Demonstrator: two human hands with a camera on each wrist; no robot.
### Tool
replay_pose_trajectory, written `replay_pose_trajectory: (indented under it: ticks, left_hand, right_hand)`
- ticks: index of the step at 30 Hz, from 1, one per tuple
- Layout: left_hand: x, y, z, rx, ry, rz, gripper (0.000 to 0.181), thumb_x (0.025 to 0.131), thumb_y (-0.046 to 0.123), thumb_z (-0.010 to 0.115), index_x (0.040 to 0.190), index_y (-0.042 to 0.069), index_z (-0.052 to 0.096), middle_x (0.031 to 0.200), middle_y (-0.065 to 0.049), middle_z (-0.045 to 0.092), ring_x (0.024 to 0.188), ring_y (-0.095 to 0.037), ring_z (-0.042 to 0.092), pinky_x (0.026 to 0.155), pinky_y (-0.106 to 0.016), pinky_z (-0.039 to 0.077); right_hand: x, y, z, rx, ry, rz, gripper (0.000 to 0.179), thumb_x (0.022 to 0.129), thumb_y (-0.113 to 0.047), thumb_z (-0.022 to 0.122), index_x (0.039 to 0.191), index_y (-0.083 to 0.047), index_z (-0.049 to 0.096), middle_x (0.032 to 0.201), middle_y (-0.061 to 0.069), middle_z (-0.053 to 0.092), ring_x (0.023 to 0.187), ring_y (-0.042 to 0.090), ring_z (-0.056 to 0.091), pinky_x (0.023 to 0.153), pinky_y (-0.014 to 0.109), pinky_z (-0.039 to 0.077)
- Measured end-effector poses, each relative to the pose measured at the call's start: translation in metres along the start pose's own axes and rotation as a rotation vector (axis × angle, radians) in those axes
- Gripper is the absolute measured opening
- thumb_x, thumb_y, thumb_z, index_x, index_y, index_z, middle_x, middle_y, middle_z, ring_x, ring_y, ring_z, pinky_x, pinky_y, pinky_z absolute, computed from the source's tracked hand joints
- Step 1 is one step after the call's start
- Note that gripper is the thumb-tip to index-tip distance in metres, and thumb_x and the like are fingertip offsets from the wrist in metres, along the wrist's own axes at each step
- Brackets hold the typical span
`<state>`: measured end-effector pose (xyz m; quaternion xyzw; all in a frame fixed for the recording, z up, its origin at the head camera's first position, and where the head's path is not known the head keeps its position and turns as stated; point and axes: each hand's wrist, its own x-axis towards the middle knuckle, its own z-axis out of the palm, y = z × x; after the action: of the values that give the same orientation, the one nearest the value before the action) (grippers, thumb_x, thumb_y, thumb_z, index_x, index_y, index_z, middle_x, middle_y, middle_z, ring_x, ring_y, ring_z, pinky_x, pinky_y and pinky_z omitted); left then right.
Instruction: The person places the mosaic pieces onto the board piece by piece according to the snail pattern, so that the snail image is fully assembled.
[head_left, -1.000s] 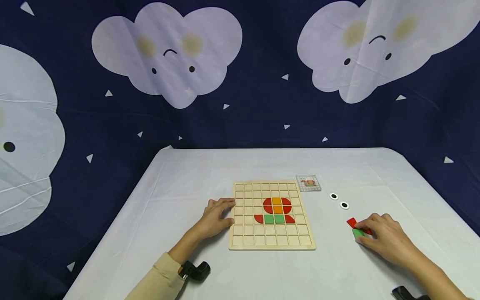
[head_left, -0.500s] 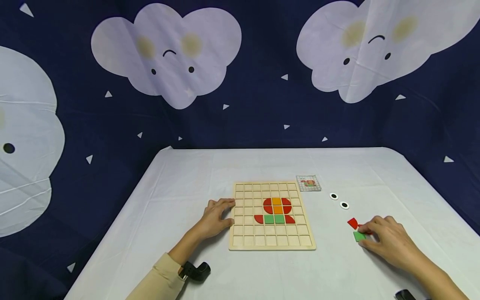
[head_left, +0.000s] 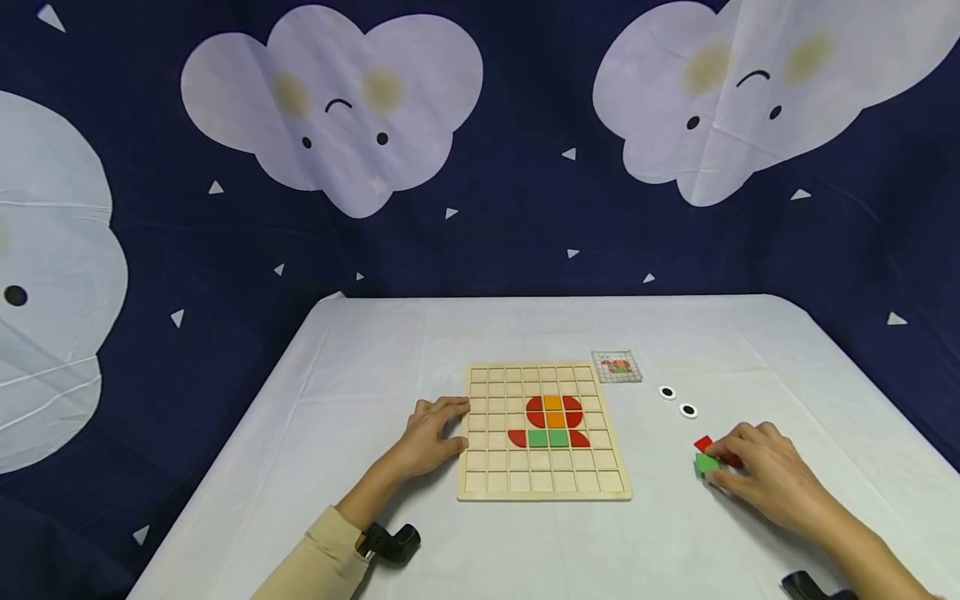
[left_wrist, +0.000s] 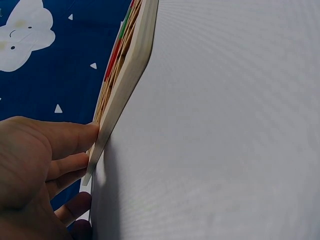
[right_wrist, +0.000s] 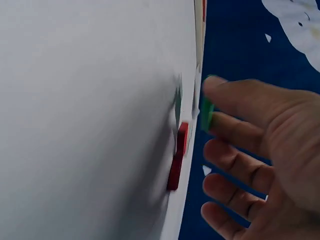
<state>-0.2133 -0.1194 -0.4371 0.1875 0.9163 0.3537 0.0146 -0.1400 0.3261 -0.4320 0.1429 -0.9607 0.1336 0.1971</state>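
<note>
Right hand point(head_left: 768, 475): thumb and index finger close together, pinching the green piece; the other fingers apart from one another
Green piece point(head_left: 706, 464): between those two fingers, raised off the surface point(head_left: 555, 550), well right of the board
Red pieces point(right_wrist: 182, 139): two on the surface beside the right hand, end to end in the right wrist view; the hand partly hides one from the head view
Left hand point(head_left: 427, 437): thumb and index finger spread wide, tips touching the board's left edge
Board point(head_left: 498, 483): pale gridded square, flat on the surface between the hands
Laid pattern: two rows of red quarter point(head_left: 536, 404), orange square point(head_left: 552, 402), red quarter; directly below, two green squares point(head_left: 537, 437) between red quarters
Card point(head_left: 617, 367): just beside the board's far right corner, printed with a small coloured figure
Discs point(head_left: 667, 392): two, white with black centres, between card and red pieces
Backdrop point(head_left: 517, 242): dark blue with pale clouds, behind the surface
</note>
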Motion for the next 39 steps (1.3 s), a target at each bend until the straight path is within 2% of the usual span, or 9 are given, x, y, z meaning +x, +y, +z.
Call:
replay_pose_trajectory:
  ticks: [5,7,13,21,30,34,39]
  left_hand:
    - [0.000,0.000,0.000,0.006,-0.001,0.004,0.050,0.081,0.013,0.068,0.129,0.008,0.058,0.140,-0.001,0.051,0.102,-0.017,0.038,0.086,-0.036,0.028]
    - [0.000,0.000,0.000,0.009,-0.004,0.005,0.050,0.081,0.013,0.068,0.129,0.008,0.057,0.140,-0.001,0.051,0.101,-0.017,0.038,0.086,-0.036,0.028]
    - [0.001,0.000,0.000,0.008,-0.007,0.000,0.050,0.081,0.014,0.068,0.130,0.008,0.057,0.141,0.000,0.050,0.101,-0.017,0.037,0.085,-0.036,0.028]
    - [0.001,-0.002,0.000,0.013,-0.008,0.006,0.050,0.082,0.014,0.068,0.130,0.008,0.057,0.141,0.000,0.050,0.101,-0.017,0.037,0.085,-0.036,0.027]
    - [0.002,-0.004,0.001,0.021,-0.004,0.007,0.050,0.081,0.014,0.068,0.130,0.008,0.057,0.141,0.000,0.050,0.102,-0.018,0.038,0.087,-0.037,0.028]
    - [0.002,-0.005,0.001,0.020,-0.002,0.010,0.051,0.081,0.014,0.068,0.130,0.008,0.057,0.140,-0.001,0.050,0.101,-0.018,0.038,0.086,-0.037,0.028]
    - [0.001,-0.005,0.001,0.008,0.001,0.017,0.051,0.081,0.013,0.068,0.130,0.008,0.057,0.140,-0.001,0.050,0.102,-0.019,0.038,0.087,-0.038,0.027]
  right_hand:
    - [0.025,-0.027,0.003,0.066,-0.107,0.039,0.022,0.068,-0.023,0.081,0.087,-0.018,0.072,0.084,-0.007,0.059,0.082,0.010,0.041,0.072,0.030,0.029]
    - [0.037,-0.041,0.006,0.097,-0.135,0.030,0.022,0.069,-0.023,0.080,0.088,-0.017,0.071,0.086,-0.004,0.061,0.084,0.014,0.044,0.073,0.033,0.031]
    - [0.070,-0.080,0.022,0.162,-0.146,-0.055,0.021,0.072,-0.023,0.079,0.090,-0.017,0.071,0.087,-0.005,0.061,0.088,0.015,0.046,0.076,0.035,0.035]
    - [0.108,-0.124,0.047,0.194,-0.163,-0.132,0.024,0.071,-0.027,0.079,0.090,-0.014,0.072,0.088,-0.004,0.062,0.082,0.014,0.045,0.077,0.035,0.036]
    - [0.129,-0.156,0.067,0.231,-0.247,-0.135,0.025,0.074,-0.034,0.077,0.092,-0.016,0.072,0.090,-0.005,0.063,0.082,0.012,0.044,0.075,0.032,0.034]
    - [0.134,-0.164,0.073,0.220,-0.280,-0.133,0.025,0.075,-0.035,0.076,0.092,-0.016,0.073,0.090,-0.005,0.061,0.080,0.013,0.042,0.073,0.031,0.032]
    - [0.139,-0.168,0.080,0.203,-0.310,-0.116,0.023,0.075,-0.035,0.077,0.089,-0.017,0.072,0.082,-0.006,0.057,0.077,0.014,0.039,0.070,0.031,0.030]
